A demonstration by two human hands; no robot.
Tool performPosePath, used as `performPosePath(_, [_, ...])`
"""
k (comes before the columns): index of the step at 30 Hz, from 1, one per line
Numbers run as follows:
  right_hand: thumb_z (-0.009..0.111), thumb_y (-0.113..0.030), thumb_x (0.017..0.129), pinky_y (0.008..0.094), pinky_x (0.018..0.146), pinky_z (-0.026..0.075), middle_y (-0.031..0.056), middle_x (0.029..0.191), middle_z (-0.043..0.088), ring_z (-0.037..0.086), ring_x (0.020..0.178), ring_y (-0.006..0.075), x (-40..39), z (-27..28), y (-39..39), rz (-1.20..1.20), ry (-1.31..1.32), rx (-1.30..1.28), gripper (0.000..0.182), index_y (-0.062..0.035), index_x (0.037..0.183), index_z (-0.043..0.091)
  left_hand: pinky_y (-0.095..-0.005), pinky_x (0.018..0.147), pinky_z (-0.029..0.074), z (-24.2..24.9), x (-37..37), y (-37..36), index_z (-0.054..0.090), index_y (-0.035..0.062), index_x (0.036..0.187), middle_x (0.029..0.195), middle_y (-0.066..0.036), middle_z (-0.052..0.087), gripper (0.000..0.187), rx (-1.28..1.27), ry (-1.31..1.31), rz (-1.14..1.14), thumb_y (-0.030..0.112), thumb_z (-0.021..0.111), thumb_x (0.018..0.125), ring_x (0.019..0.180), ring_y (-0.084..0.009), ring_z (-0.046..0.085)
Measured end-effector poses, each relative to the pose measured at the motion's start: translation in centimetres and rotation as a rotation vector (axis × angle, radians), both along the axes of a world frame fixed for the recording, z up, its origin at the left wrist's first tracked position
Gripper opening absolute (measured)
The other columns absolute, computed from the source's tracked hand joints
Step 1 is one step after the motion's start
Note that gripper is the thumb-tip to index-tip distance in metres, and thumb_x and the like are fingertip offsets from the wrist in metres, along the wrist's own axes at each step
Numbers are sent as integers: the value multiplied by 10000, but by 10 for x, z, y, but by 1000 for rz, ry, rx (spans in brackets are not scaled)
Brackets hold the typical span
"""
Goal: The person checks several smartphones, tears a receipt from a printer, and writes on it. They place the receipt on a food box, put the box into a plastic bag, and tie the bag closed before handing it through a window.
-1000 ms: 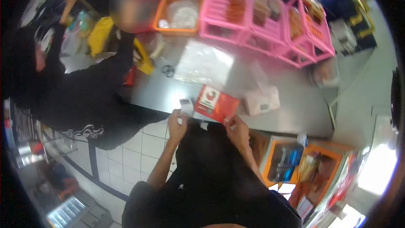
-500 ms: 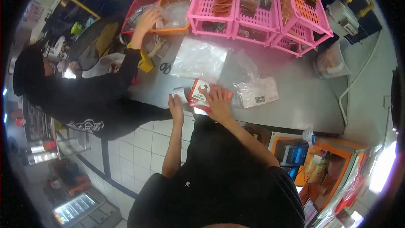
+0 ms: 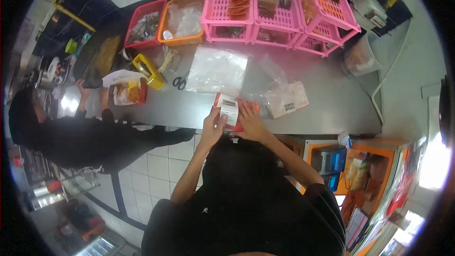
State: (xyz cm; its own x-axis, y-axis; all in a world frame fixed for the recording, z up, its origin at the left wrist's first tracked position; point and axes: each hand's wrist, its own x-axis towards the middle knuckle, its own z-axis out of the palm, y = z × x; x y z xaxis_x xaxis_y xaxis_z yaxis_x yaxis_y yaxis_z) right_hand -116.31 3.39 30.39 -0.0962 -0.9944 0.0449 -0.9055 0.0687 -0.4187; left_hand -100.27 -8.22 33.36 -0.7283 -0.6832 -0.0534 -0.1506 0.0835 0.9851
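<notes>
Red packet (image 3: pixel 233 127): at the near edge of the steel counter (image 3: pixel 332 109), directly in front of me. White label (image 3: pixel 229 108) lies on its upper face. My left hand (image 3: pixel 213 127) is at the packet's left side, thumb on the label; I cannot tell whether its fingers grip. My right hand (image 3: pixel 250 122) is unclenched, fingers spread over the packet's right part. Clear bags (image 3: pixel 218 70) lie just beyond, scissors (image 3: pixel 180 82) near their left corner.
</notes>
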Motion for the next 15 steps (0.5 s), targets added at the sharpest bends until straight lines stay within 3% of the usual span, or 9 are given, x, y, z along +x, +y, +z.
performPosePath(2, [800,-567,652,608,1176,104,244,1550,227,144,1463,434,-5,-7,8,14,73,-6,1166,58,1475,258,-315,734,500,-39,-5,-2,582,-33,1076,867,-137,651,185,208,-99,-63,99,566,948,774,-179,625])
performPosePath(3, [807,-576,637,586,1185,103,255,1552,215,132,1467,436,-6,-3,10,-18,-79,-25,1198,85,1463,246,-315,734,500,-36,-3,-3,582,-33,1076,867,-137,651,185,204,-93,-82,99,566,948,774,-179,625])
performPosePath(5, [815,-586,621,564,1195,103,267,1554,203,120,1470,438,-5,8,20,-73,-221,-54,1230,113,1451,235,-273,690,501,-30,2,-8,566,-15,1152,881,-71,655,207,-112,-147,-168,84,551,970,807,-106,612])
performPosePath(6, [823,-582,613,550,1198,110,273,1550,205,130,1468,440,-3,17,31,-157,-278,-88,1238,105,1454,229,-278,682,507,-41,3,-16,525,2,1242,897,-110,672,308,-147,-193,-200,31,580,941,779,-128,638])
performPosePath(9, [841,-563,599,538,1196,133,275,1542,219,188,1450,445,3,21,32,-265,-342,-161,1211,46,1467,255,-288,682,517,-49,-18,-18,464,18,1305,911,-133,671,422,-223,-71,-123,-29,596,907,801,-152,658])
performPosePath(10, [837,-567,602,541,1193,139,270,1541,226,196,1447,444,2,20,24,-213,-273,-139,1177,13,1463,282,-295,681,522,-42,-25,-17,407,31,1348,916,-143,666,511,-91,-167,-169,-48,607,885,802,-174,669])
performPosePath(11, [832,-571,606,543,1190,145,265,1540,232,204,1444,444,3,19,19,-159,-202,-117,1144,-20,1460,308,-295,681,522,-42,-27,-14,407,31,1348,916,-143,666,511,-91,-169,-182,-48,607,885,802,-174,669])
performPosePath(13, [825,-573,614,563,1182,144,259,1538,240,208,1443,442,3,10,12,-168,-155,-99,1104,-41,1447,333,-387,724,500,-41,-34,-15,451,69,1306,817,-147,670,506,-175,-235,-115,31,655,844,726,-287,663])
performPosePath(15, [818,-575,623,583,1174,143,254,1537,249,211,1443,440,4,9,7,-165,-118,-72,1064,-62,1434,359,-402,731,503,-45,-29,-17,423,79,1327,862,-155,673,543,-136,-150,-132,57,666,842,738,-329,664])
